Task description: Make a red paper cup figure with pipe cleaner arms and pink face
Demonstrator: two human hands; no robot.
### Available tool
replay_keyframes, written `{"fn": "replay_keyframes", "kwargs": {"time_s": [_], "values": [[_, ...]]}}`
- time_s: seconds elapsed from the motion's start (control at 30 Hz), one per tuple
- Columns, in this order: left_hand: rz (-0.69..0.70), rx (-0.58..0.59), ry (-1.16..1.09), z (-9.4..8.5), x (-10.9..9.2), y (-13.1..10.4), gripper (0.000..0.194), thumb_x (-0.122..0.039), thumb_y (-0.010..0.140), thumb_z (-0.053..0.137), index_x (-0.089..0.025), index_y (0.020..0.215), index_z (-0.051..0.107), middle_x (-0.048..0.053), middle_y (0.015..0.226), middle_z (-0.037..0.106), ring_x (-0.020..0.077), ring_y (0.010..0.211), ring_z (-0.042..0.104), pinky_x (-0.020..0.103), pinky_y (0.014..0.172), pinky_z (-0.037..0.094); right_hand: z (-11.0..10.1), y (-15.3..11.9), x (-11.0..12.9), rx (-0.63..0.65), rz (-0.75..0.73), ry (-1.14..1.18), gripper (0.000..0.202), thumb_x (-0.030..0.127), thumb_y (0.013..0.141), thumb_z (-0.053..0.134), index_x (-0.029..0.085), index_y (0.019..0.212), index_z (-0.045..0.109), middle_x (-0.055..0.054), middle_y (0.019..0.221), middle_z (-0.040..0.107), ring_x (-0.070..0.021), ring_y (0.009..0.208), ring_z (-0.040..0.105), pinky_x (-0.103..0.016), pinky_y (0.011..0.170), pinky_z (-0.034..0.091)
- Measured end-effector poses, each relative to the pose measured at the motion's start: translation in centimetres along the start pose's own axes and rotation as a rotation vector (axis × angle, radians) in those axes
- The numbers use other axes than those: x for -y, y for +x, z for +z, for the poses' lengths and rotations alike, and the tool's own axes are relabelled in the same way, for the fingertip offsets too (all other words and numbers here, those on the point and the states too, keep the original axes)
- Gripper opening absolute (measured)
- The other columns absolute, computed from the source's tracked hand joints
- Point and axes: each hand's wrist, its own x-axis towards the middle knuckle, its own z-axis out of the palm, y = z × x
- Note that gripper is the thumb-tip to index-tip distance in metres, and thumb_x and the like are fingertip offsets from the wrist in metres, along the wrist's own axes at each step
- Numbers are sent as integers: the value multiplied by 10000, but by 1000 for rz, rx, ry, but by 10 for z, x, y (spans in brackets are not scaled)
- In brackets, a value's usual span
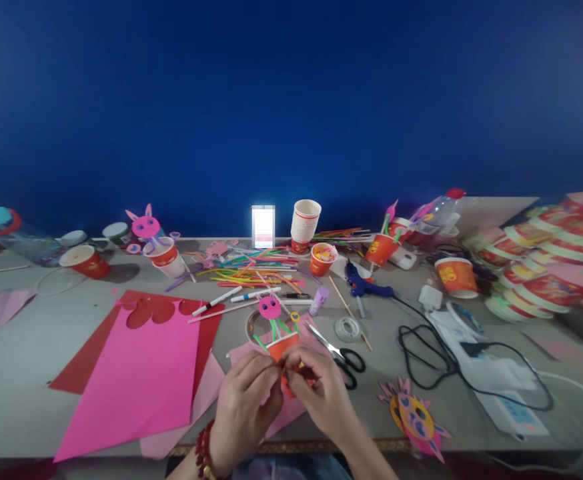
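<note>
A red paper cup (283,347) with green stems stands at the table's front, just beyond my hands. A pink round face with eyes (270,307) and a small yellow ring shape (295,317) top the stems. My left hand (253,393), with a red bead bracelet (204,451) at the wrist, has its fingers pinched together at the cup's near side. My right hand (316,390) meets it there, its thumb and index finger also pinched. Whatever lies between the fingertips is too small to make out. Orange-red bits show behind the right fingers.
Black-handled scissors (344,358) and clear tape (347,329) lie right of the hands. Pink sheets (136,373) lie left. Behind are colourful sticks (251,270), stacked cups (305,223) and a blue glue gun (366,285). Cables (424,360) and a power strip (511,413) lie right.
</note>
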Motion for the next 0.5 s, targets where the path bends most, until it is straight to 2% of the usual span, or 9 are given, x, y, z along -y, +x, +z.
{"fn": "replay_keyframes", "kwargs": {"time_s": [0.13,0.3,0.4,0.5], "values": [[-40,-57,-22,3,0,0,234,-11,837,509,-215,897,606,38,816,677,190,782,648,292,707,517,3,4,0,-66,-71,5,156,79,723,482,208,671,553,-19,759,590,-176,742,579,-261,659,437],[-113,-84,-89,0,2,2,186,-43,844,508,-213,858,583,32,824,661,180,786,632,279,706,494,4,4,-1,-86,-64,39,159,93,723,466,208,646,542,-18,748,574,-176,725,575,-262,644,433],[-271,-84,-256,-4,7,4,143,-113,885,500,-202,791,561,19,772,615,169,744,595,278,692,460,-7,1,-1,-87,-70,-5,149,108,739,485,210,637,520,-21,750,576,-174,709,567,-257,630,431],[-472,-103,-558,-7,13,4,206,-240,923,528,-188,727,563,5,701,560,152,675,539,265,643,423,-30,-4,-6,-112,-60,-137,159,154,811,500,215,666,516,-18,743,576,-155,626,540,-240,557,407]]}}
